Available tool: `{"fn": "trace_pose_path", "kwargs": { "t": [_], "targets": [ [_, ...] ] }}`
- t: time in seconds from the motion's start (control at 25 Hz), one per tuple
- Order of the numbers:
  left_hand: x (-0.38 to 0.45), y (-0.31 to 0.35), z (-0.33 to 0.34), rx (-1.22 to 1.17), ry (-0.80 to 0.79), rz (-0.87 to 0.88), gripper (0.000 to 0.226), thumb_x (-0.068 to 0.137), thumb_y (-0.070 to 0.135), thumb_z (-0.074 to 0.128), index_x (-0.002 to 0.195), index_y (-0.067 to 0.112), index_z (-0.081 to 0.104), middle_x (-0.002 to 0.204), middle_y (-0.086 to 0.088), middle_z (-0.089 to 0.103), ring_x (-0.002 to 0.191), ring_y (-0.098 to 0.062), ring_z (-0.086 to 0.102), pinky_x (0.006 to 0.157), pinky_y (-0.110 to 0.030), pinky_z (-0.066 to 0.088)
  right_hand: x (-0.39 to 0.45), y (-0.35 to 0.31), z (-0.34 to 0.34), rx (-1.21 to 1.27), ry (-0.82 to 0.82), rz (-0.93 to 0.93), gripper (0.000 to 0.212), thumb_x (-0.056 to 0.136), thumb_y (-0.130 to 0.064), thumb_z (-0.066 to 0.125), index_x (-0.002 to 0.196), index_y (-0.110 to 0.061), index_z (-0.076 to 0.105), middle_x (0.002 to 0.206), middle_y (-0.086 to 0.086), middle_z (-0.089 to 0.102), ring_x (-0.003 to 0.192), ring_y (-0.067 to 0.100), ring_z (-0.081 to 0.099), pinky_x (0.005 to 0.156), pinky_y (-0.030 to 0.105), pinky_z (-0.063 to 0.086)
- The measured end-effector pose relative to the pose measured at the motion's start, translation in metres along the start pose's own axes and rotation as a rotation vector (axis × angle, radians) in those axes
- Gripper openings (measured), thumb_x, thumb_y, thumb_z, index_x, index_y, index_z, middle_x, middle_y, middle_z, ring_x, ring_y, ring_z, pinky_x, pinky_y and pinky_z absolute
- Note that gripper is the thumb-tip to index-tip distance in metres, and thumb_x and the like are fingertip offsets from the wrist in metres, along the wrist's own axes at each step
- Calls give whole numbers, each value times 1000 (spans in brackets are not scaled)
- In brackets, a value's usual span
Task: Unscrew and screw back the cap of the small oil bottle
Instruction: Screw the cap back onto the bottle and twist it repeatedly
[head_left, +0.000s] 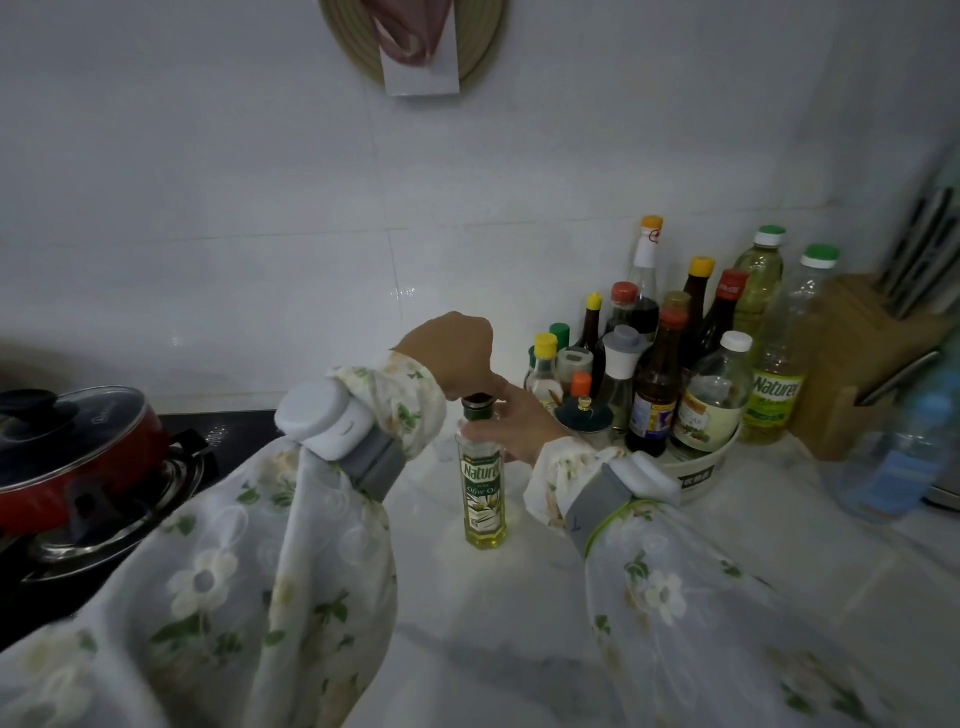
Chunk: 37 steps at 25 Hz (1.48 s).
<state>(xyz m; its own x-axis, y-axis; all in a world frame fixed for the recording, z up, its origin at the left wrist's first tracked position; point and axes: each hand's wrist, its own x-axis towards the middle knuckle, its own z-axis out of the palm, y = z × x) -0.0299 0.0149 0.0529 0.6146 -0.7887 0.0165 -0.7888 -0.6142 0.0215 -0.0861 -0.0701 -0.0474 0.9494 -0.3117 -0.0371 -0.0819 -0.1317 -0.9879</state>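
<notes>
A small olive oil bottle (484, 493) with yellow oil and a green label stands upright on the white counter, near the middle. Its dark cap (478, 401) sits on the green neck. My left hand (452, 358) comes down from above with its fingers closed around the cap. My right hand (511, 421) wraps the bottle's neck and shoulder from the right side. Both wrists wear grey bands with white devices over floral sleeves.
A round white tray (701, 467) packed with several sauce and oil bottles stands just right of the small bottle. A wooden knife block (852, 374) is further right. A red pot (78, 447) with a glass lid sits on the stove at left.
</notes>
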Motion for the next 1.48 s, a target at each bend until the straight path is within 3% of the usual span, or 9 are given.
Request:
{"fn": "trace_pose_path", "kwargs": {
  "t": [0.24,0.48,0.64,0.84,1.04,1.16,1.28,1.4,1.48],
  "targets": [
    [12,17,5,45,-47,-201,38,90,21,57,55,12,43,56,0,44,49,-12,42,53,-24,39,8,-9,-3,-189,-44,0,21,74,0,66,73,-20,57,73,2,59,55,1,60,50,14,48],
    [2,18,17,41,16,-344,29,89,20,43,64,9,52,60,-3,46,51,-18,44,46,-23,31,7,-7,-2,-220,-22,-13,34,74,-4,68,105,3,56,90,17,59,69,14,53,46,13,45],
    [-2,9,9,-10,-105,-325,75,91,65,15,81,10,66,71,-6,60,68,-21,58,69,-32,43,1,-12,-3,-63,-82,-22,23,77,2,63,95,-9,56,80,0,57,72,13,55,47,14,47],
    [-5,-11,-25,50,-274,159,40,89,31,60,128,26,58,120,1,61,91,-12,54,80,-24,41,1,-12,-3,-5,-75,-10,25,78,3,64,95,-13,54,74,-2,53,64,8,52,38,8,41],
    [3,1,-16,190,-195,176,18,84,23,67,93,9,74,79,-4,73,68,-15,67,72,-28,57,8,-5,-5,-146,-66,-62,23,75,-4,68,95,-4,56,78,3,56,64,7,53,43,7,43],
    [1,9,-15,255,-162,100,37,90,29,59,60,8,49,53,-1,52,44,-10,48,51,-20,45,14,-2,-5,-139,-68,-82,16,73,-2,69,74,-11,56,63,-2,56,54,3,54,47,13,44],
    [7,14,-8,261,-129,21,37,94,28,52,64,7,46,53,0,44,42,-10,39,44,-18,35,14,-2,-5,-147,-48,-82,16,73,-4,70,80,-14,60,70,1,62,64,9,56,54,16,46],
    [11,13,3,234,-95,-77,30,94,33,49,78,7,51,57,0,43,49,-13,42,62,-26,44,14,-1,-1,-134,-19,-80,28,70,-3,72,96,-6,63,101,29,65,83,26,63,67,24,49],
    [14,14,9,169,-73,-181,26,93,33,46,82,10,55,62,0,44,62,-17,51,68,-31,45,13,-3,-2,-174,10,-75,28,70,-4,73,95,-3,62,92,30,65,80,26,61,64,19,49]
  ]
}}
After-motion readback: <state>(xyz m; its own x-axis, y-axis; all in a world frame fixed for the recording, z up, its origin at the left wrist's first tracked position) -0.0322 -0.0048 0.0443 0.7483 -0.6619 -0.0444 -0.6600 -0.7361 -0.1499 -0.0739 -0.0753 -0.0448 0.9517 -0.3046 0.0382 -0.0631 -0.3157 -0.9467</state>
